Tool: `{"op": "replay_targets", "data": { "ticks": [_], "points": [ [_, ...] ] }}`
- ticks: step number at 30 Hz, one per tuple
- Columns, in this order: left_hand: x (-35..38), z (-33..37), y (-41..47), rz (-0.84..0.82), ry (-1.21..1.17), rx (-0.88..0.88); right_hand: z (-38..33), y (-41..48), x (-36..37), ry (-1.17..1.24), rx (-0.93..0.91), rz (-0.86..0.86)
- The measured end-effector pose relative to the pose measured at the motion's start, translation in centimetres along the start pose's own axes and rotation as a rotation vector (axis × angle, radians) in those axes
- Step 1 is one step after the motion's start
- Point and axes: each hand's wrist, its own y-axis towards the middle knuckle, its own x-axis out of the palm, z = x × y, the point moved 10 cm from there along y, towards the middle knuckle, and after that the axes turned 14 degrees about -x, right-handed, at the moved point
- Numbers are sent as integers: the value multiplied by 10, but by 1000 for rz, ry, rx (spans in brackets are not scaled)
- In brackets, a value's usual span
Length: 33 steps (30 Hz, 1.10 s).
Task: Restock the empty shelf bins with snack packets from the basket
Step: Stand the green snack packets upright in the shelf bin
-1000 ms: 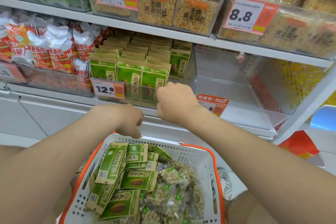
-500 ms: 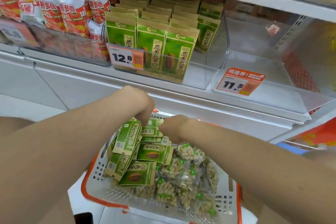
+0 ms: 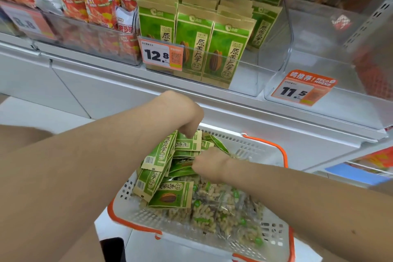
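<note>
Change noted: right hand [image 3: 209,164] has sunk deeper into the green-and-tan glossy seed packets [image 3: 170,197], fingers buried, grip indeterminable. Left hand [image 3: 187,117] pinches several packets tilted by their top edges. All lie within the white perforated plastic basket [image 3: 274,232], orange-rimmed. Clear rigid plastic bin [image 3: 314,34] sits above right, open air between.

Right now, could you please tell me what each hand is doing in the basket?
Left hand: grips green seed packets by their top edge.
Right hand: curled into the packet pile; grip cannot be told.
</note>
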Motion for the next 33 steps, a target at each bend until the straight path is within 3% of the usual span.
{"op": "replay_targets", "data": {
  "ticks": [3,6,12,16,20,25,28,30,33],
  "points": [
    [-5,1,-2,17,19,20,13,-13,-16,-44,-36,-5],
    [-9,-4,-8,31,31,-3,34,-35,-41,21,41,63],
    [-11,-12,-24,-13,-98,-2,76,-108,-127,13,210,397],
    [-35,-13,-35,69,-410,57,89,-159,-169,42,255,654],
    [-61,-21,-46,139,-765,83,107,-202,-186,37,420,739],
    [-69,-26,-62,56,-1212,13,118,-247,-200,-51,568,798],
    [-78,-37,-67,129,-1415,-73,119,-260,-192,210,479,880],
    [-76,-42,-65,109,-1541,-138,111,-251,-183,452,355,848],
    [-69,-41,-61,36,-1703,-185,102,-241,-179,536,264,820]
  ]
}}
